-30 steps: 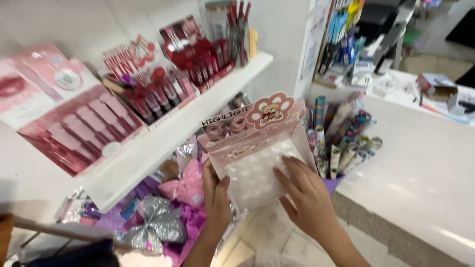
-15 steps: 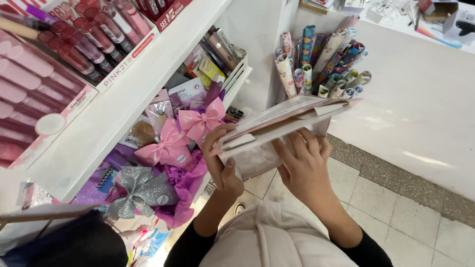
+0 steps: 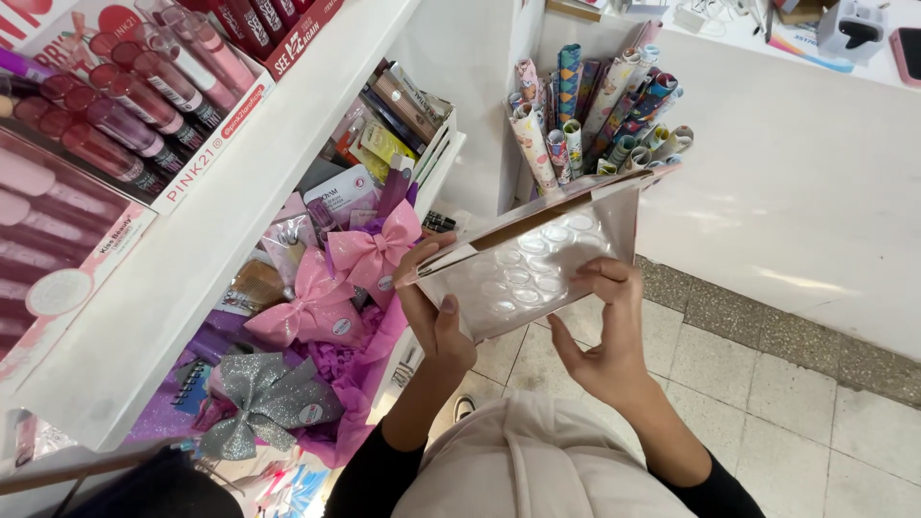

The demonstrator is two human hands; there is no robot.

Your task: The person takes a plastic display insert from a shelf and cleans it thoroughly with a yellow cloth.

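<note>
I hold a pink cardboard display box point(image 3: 537, 251) with a clear plastic insert of round empty wells, tilted so its inside faces me. My left hand point(image 3: 434, 309) grips its left edge, thumb on the plastic. My right hand point(image 3: 602, 331) supports it from below on the right, with fingers curled over the insert. The box hangs over the tiled floor point(image 3: 767, 384), in front of a white shelf unit point(image 3: 225, 235).
Pink lip-product displays point(image 3: 125, 115) stand on the top shelf. Below lie pink bows point(image 3: 331, 283), a silver glitter bow point(image 3: 259, 403) and small packets. Rolls of wrapping paper point(image 3: 595, 110) stand against a white counter point(image 3: 796, 182) to the right.
The box has come down from near the top shelf and tipped flatter, its inside turning toward me. My view has dropped toward the floor and lower shelf. Both hands kept hold.
</note>
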